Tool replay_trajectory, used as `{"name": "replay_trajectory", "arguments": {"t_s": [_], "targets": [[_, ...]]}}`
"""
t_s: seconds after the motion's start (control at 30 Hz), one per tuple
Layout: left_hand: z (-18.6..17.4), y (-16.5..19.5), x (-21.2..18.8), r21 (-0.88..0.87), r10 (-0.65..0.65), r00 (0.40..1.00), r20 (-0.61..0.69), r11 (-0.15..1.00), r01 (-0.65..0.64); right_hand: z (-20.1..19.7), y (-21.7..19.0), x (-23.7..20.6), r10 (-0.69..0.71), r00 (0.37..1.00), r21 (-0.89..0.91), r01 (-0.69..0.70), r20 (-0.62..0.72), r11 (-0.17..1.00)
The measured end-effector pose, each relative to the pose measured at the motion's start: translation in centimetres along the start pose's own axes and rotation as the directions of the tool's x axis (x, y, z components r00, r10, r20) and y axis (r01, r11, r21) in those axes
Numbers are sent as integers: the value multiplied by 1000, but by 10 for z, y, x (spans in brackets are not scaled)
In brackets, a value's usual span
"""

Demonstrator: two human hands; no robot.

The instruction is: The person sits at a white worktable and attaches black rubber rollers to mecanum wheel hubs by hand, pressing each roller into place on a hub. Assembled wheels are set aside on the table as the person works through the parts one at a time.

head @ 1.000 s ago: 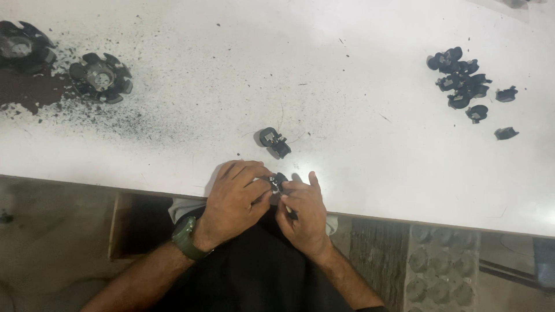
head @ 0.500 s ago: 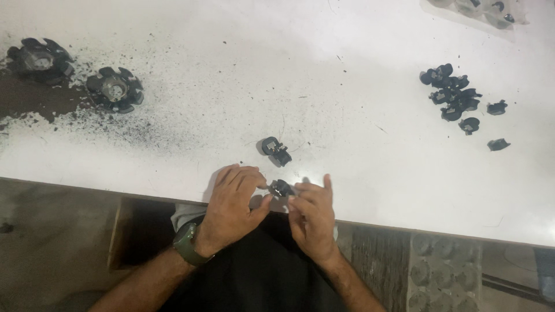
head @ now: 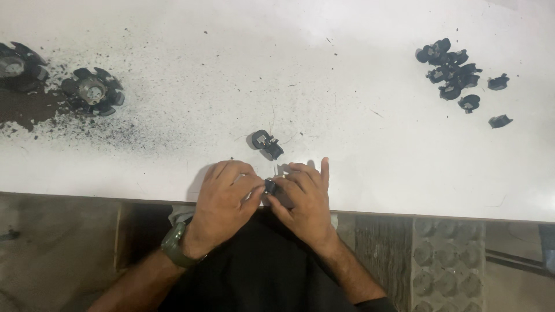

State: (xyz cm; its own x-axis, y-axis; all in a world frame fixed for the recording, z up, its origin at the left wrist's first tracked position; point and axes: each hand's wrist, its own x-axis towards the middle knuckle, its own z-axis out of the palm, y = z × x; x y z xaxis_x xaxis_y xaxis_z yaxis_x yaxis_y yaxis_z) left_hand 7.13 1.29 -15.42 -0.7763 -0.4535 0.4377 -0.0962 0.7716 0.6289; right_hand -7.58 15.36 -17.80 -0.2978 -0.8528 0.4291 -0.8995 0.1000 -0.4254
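At the near edge of the white desk (head: 358,144) the two hands meet over a small black part (head: 270,185), which sits pinched between them, right at the desk's front rim. The left hand (head: 222,199) curls its fingers and thumb onto the part from the left; a green watch (head: 176,247) rides on that wrist. The right hand (head: 303,199) closes on the same part from the right, its forefinger stretched up along the desk while the other fingers bend in. Most of the part is hidden by the fingers, so its shape cannot be told. Just beyond the hands, a little farther in from the rim, a second black piece (head: 266,143) lies alone on the desk, apart from both hands. Farther in and well to the right of the hands, a heap of black parts (head: 448,69) lies bunched together, with three loose black parts beside it to the right and below, one of them (head: 499,121) lying nearest the rim. Far to the left of the hands a black finned wheel (head: 92,91) with a grey hub rests in a scatter of dark dust, and a second wheel (head: 17,65) lies beyond it at the desk's left end, partly cut off by the view.
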Motion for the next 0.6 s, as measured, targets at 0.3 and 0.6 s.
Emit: {"name": "replay_trajectory", "arguments": {"t_s": [0.3, 0.6], "targets": [[-1, -3, 2, 150, 163, 983, 87, 973, -175, 1, 4, -5, 32, 999, 43, -31, -41, 999], [0, 3, 11, -55, -6, 995, 98, 998, 11, -3, -1, -1, -8, 1000, 24, 8, -2, 1000]]}}
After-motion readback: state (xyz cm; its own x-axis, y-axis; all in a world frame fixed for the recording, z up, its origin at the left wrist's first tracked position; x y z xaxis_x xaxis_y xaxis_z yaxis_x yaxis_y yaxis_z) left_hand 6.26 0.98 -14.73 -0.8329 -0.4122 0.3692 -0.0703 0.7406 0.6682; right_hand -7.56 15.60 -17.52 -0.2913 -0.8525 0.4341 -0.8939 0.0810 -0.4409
